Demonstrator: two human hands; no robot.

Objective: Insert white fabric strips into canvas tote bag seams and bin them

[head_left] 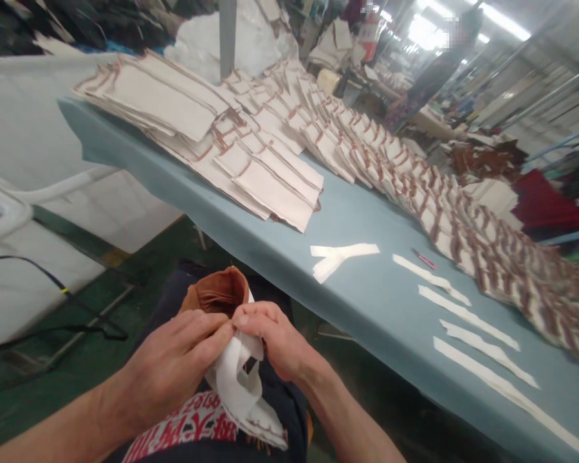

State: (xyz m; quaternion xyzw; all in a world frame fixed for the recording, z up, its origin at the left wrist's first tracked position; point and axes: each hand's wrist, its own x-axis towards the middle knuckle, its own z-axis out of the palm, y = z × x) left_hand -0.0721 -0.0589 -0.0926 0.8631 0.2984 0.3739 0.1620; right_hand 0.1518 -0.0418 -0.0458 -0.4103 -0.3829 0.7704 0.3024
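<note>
Close to my body I hold a sewn piece of cloth, with a brown rolled part [222, 287] at the top and a white part [238, 386] hanging in folds below. My left hand [174, 352] pinches it from the left, thumb and fingers together. Right beside it, my right hand [278, 337] pinches the same cloth near the brown edge, so the fingertips of both hands almost meet. The exact spot between the fingertips is hidden. The white end drapes over a dark apron with red lettering [186, 424].
A blue-green covered table [367, 222] runs diagonally ahead. On it are stacked cream pieces with brown edging [168, 96], a long overlapping row of similar pieces [415, 186], several white strips [468, 315], crossed strips [340, 257] and a small pink tool [424, 259]. A person [439, 71] stands beyond.
</note>
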